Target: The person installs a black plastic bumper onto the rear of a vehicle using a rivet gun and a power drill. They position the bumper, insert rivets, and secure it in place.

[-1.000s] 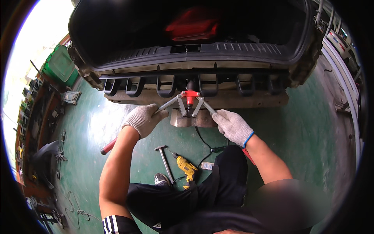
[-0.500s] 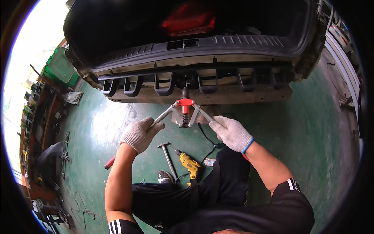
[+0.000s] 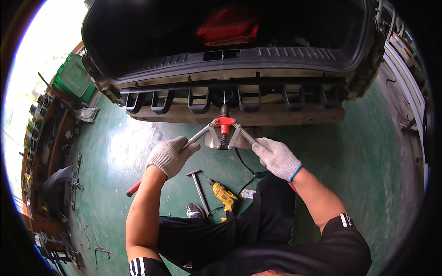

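Observation:
A two-handled riveting tool with a red head, steel arms and a black nose points at a black slotted bracket on the car's rear. A thin metal pin shows at its nose; whether it touches the car I cannot tell. My gloved left hand is closed round the left handle, whose red grip shows beside my forearm. My gloved right hand holds the other handle. Behind the tool hangs a metal part, partly hidden.
Above is an open trunk. A hammer, yellow drill with cord and small case lie on the green floor near my legs. A green bin and cluttered shelving stand at left, metal rails at right.
The tool and both my hands sit lower in the picture, nearer me, than a second ago; the thin pin above the nose now shows more. Since half a second ago they have shifted only slightly.

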### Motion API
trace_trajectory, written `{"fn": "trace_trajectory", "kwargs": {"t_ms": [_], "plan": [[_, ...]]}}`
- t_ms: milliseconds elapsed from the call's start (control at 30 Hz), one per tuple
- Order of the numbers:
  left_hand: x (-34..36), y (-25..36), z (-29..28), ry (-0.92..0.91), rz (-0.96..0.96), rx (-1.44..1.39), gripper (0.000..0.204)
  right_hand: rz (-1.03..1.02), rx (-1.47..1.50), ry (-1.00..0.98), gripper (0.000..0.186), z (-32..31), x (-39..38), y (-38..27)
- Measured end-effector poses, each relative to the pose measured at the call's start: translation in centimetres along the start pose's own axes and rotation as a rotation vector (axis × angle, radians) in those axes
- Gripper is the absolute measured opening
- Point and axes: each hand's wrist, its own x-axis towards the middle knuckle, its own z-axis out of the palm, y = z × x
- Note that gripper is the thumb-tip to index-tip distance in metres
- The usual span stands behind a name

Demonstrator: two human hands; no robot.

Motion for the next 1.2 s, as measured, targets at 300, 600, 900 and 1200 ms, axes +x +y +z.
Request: {"fn": "trace_trajectory", "kwargs": {"t_ms": [300,600,900,1200], "plan": [[0.2,-0.5,0.1,0.011,0.041,-0.014,0.061,0.003,0.011,0.014,0.034,0.1,-0.1,0.0],[0.8,-0.8,0.1,0.007,0.055,0.008,0.063,0.027,0.048,0.006,0.034,-0.2,0.0,-0.8],[0.3,-0.3,0.0,0.022,0.05,-0.041,0.063,0.122,0.075,-0.012,0.034,0.0,-0.5,-1.5],[0.7,-0.5,-0.3,-0.003,0.073,-0.019,0.064,-0.079,-0.158,0.018,0.033,-0.5,0.1,-1.4]]}}
